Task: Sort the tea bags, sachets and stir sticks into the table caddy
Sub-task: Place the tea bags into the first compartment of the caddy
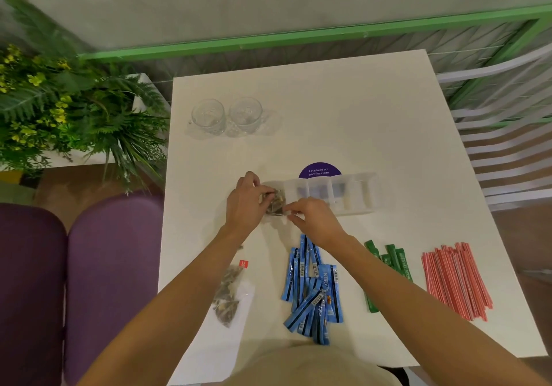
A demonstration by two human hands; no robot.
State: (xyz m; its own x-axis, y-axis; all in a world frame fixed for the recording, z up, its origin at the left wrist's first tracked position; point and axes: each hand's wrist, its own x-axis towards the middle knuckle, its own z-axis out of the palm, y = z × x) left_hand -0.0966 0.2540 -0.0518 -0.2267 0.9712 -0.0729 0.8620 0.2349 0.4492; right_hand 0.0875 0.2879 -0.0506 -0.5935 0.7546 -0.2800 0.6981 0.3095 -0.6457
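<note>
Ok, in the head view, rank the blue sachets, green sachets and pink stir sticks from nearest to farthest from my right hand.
From the right hand:
1. Blue sachets, just below the wrist.
2. Green sachets, to the right.
3. Pink stir sticks, farthest right.

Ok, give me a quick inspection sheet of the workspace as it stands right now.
Surface: white table, a purple round sticker on it.
Job's things: clear caddy; tea bag at its left end compartment; loose tea bags, blue sachets, green sachets, stir sticks lie unsorted on the table.
Clutter: two glass mugs.
Grippers: left hand and right hand both hold the tea bag.
Cables: nothing seen.
Surroundings: plants, purple chairs, white chair.
</note>
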